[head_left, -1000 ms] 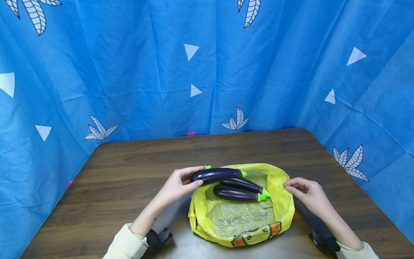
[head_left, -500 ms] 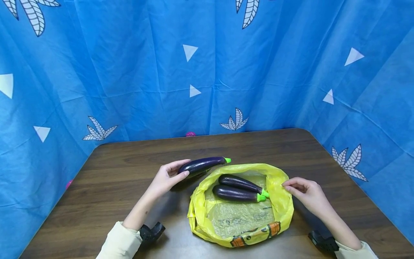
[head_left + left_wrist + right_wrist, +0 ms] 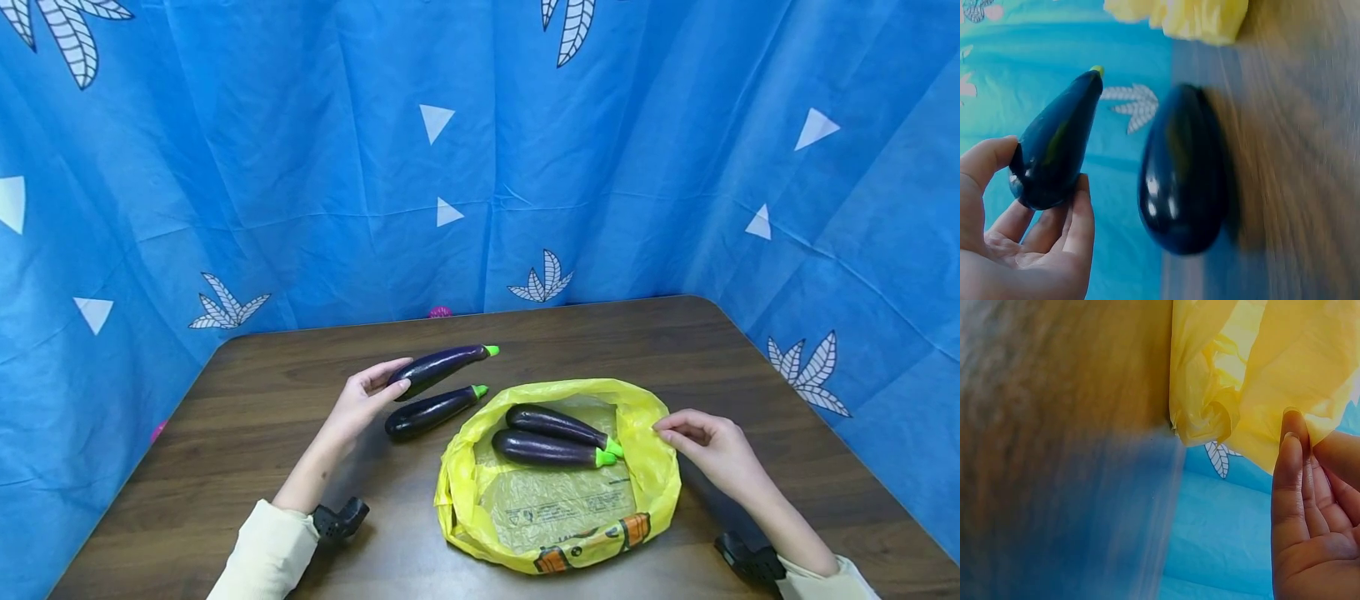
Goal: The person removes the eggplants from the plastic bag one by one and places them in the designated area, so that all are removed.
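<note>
My left hand (image 3: 367,396) grips a glossy dark purple eggplant (image 3: 442,367) by its thick end, its green stem pointing right and away. In the left wrist view, thumb and fingers wrap round this eggplant (image 3: 1057,144). Just nearer than it, a second eggplant (image 3: 431,412) lies on the table, left of an open yellow plastic bag (image 3: 465,521). Inside the bag two more eggplants, a rear one (image 3: 558,422) and a front one (image 3: 543,448), lie side by side. My right hand (image 3: 708,446) pinches the bag's right rim; the right wrist view shows fingertips (image 3: 1291,425) on the yellow plastic (image 3: 1291,369).
The brown wooden table (image 3: 300,367) reaches back to a blue patterned curtain (image 3: 375,167) that hangs along its far and right edges. A black wrist camera (image 3: 341,518) sits on the left wrist, another black camera (image 3: 750,558) on the right.
My left hand has carried its eggplant left and back from over the bag's left rim. The eggplant on the table, mostly hidden before, now shows fully. My right hand stays at the rim.
</note>
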The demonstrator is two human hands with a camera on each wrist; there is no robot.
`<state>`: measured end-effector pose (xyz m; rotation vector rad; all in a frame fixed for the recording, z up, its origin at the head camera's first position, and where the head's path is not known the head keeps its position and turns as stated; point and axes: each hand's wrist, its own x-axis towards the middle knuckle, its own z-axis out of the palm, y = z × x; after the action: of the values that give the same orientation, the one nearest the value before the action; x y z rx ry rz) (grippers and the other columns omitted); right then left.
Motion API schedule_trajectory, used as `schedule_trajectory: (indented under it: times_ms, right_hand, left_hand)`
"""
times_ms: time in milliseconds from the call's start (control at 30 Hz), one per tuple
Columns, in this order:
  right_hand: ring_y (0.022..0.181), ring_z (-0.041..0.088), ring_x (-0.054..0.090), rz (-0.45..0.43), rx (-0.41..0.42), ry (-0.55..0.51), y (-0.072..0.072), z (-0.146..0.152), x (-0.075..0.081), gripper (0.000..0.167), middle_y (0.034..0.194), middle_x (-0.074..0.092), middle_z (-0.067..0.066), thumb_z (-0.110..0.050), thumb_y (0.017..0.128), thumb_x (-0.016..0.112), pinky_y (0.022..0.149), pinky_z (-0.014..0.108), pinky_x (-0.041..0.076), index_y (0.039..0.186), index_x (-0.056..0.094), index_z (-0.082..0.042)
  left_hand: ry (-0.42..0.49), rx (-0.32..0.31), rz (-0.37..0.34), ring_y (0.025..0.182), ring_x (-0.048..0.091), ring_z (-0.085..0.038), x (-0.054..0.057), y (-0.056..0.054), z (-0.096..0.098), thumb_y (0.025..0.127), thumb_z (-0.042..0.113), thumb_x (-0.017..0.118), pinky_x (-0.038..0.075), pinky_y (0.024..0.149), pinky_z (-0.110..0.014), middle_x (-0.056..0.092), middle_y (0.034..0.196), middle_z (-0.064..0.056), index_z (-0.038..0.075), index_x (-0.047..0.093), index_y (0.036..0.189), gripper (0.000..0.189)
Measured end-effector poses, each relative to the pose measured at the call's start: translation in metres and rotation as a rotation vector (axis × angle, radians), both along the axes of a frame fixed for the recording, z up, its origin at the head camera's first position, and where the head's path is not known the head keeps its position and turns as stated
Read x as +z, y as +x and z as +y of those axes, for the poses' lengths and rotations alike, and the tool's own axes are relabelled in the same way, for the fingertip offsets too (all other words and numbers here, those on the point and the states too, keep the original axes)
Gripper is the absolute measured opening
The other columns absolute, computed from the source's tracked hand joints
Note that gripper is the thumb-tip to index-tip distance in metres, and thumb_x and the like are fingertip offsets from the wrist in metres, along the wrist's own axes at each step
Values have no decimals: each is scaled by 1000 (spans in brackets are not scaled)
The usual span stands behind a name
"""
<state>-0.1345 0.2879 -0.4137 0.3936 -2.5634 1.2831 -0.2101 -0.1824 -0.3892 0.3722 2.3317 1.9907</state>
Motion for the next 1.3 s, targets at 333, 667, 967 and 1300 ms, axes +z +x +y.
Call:
schedule_trajectory:
  times_ms: [333,667,967,1300]
  right_hand:
    - [69,10,59,-7,-1,8,1,0,1,9,86,66,3,-2,86,66,56,26,50,94,69,-6]
    - [70,10,60,-22,-1,5,1,0,1,9,87,67,3,-3,87,66,57,27,51,94,69,-6]
    - [70,10,60,-25,-3,3,0,0,0,10,87,67,3,-2,86,66,57,27,51,95,70,-6]
    - [71,10,60,-23,-4,2,1,-1,2,9,87,67,3,-3,86,66,58,27,52,94,69,-5]
  left_hand:
    - [-6,-11,-81,106,53,-14,-7,-7,-15,94,12,58,43,87,-22,48,131,-22,-4,46,134,45]
    - [-93,-24,-75,123,40,-26,-30,-17,-27,93,21,60,38,95,-26,44,137,-18,-1,47,135,49]
    - [-115,-23,-89,119,44,-28,-37,-20,-31,93,22,60,41,92,-27,43,137,-21,-2,46,135,50]
    - [-137,-31,-117,125,38,-34,-41,-23,-31,95,15,58,35,99,-38,39,138,-25,-7,44,135,48]
